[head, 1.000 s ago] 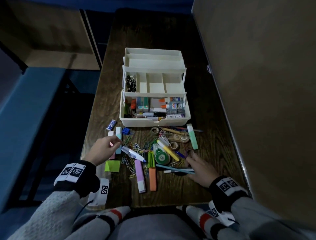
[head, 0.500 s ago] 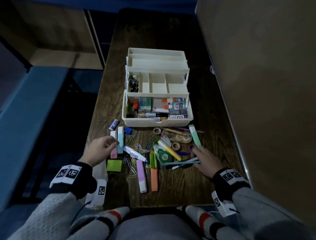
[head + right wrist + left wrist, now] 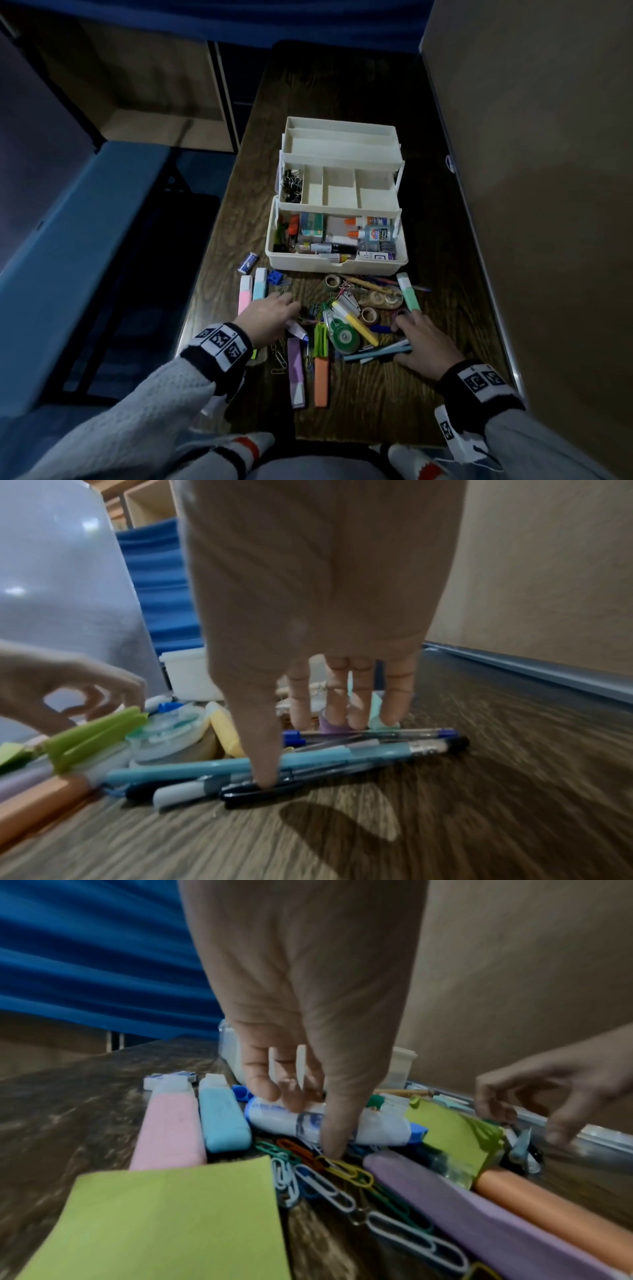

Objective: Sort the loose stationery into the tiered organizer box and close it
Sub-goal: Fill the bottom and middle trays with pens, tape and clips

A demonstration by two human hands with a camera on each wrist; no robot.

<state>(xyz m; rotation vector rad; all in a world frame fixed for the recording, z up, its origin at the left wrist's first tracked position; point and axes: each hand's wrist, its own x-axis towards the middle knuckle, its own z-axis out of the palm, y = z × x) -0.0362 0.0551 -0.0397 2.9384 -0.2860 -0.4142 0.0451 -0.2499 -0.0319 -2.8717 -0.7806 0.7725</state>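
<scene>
Two hands work the loose stationery lying just in front of the open organizer box (image 3: 337,266). The left hand (image 3: 270,317) curls fingers and thumb round a white tube (image 3: 373,1127), though blur hides whether it is lifted. The right hand (image 3: 423,346) straddles a bundle of pens (image 3: 342,756), fingers straight and spread. This looks like the gathering step. Next, the right hand must close on the pens and carry them boxward.

Your left hand (image 3: 308,993) reaches down over the pile. The fingers curl onto the far side of a white plastic tube with a blue cap (image 3: 380,1130). The thumb crosses its near side, tip among loose coloured wire paper clips (image 3: 318,1180). Left of the tube, side by side: pink block highlighter (image 3: 167,1131), light-blue block highlighter (image 3: 222,1118). Near left: lime-green sticky-note pad (image 3: 164,1223). Far right: your right hand (image 3: 548,1085), fingers loosely curled.
</scene>
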